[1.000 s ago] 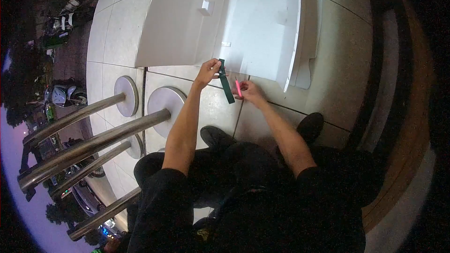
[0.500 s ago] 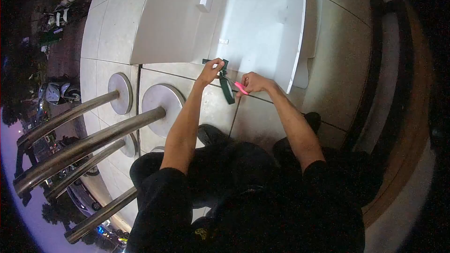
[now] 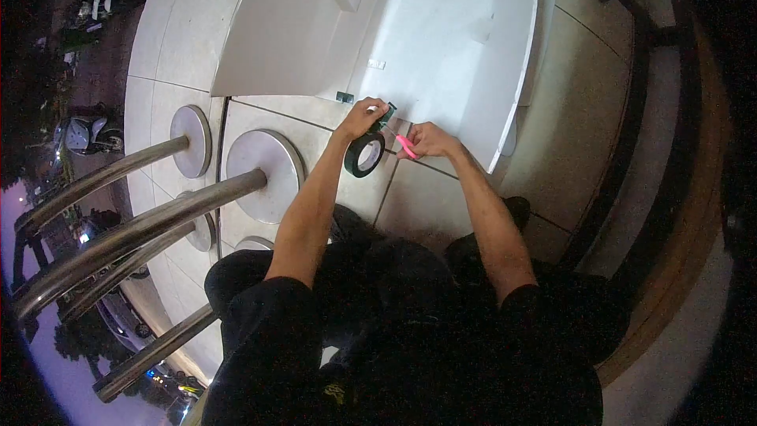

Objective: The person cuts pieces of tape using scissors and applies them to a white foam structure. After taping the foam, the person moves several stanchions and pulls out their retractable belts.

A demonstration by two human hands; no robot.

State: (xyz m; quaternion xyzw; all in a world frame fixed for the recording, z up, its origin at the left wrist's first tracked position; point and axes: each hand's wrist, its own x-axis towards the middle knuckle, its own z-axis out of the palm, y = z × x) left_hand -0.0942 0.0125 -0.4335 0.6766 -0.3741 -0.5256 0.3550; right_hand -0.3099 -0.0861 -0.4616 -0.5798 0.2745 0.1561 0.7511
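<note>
My left hand point(image 3: 364, 118) pinches the end of a dark green tape strip, and the roll of green tape point(image 3: 365, 155) hangs just below the fingers with its pale core facing me. In my right hand point(image 3: 431, 140) is a pair of scissors point(image 3: 407, 147) with pink handles, its blades pointing left at the strip near my left fingertips. Beyond both hands lies a large white folded cardboard sheet point(image 3: 441, 39), its near edge close to my fingers. A short dark green tape piece point(image 3: 344, 97) sits on that near edge, left of my left hand.
Curved metal posts with round bases point(image 3: 264, 166) rise from the tiled floor point(image 3: 307, 114) on the left. A dark metal frame point(image 3: 623, 142) runs along the right side. My shoe point(image 3: 516, 209) shows near my right forearm. A parked motorbike point(image 3: 91, 134) stands farther off.
The tape roll has turned from edge-on to face-on and shifted left. The green piece on the cardboard edge now shows apart from the strip in my left hand. The view has shifted slightly.
</note>
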